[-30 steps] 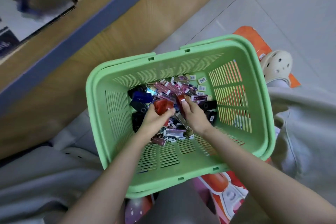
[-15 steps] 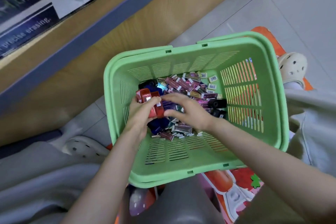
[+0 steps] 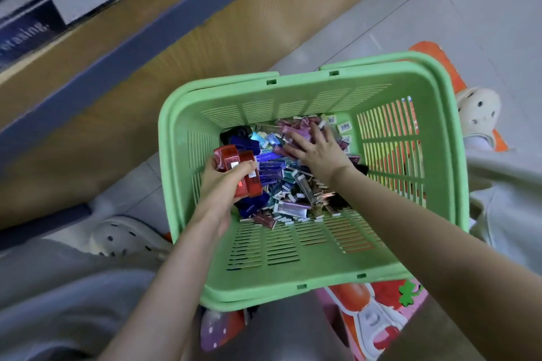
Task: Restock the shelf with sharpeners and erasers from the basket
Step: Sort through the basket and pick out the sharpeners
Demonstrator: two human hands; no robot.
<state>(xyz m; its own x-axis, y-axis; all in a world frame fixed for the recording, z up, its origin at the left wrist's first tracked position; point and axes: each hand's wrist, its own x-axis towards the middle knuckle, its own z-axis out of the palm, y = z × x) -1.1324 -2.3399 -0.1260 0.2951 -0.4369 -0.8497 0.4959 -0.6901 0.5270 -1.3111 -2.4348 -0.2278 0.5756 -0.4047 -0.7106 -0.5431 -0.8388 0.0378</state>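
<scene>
Left hand (image 3: 218,184) grips translucent red plastic sharpeners (image 3: 240,170); right hand (image 3: 318,149) spread flat, loose, on glossy wrapped erasers (image 3: 290,184) in slotted green plastic basket (image 3: 293,261).

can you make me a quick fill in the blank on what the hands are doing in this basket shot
1. The basket is ____ in colour.
2. The left hand grips a bunch of ____ sharpeners.
3. The right hand lies spread on the pile of small items ____ the basket.

Missing words: green; red; inside
</scene>
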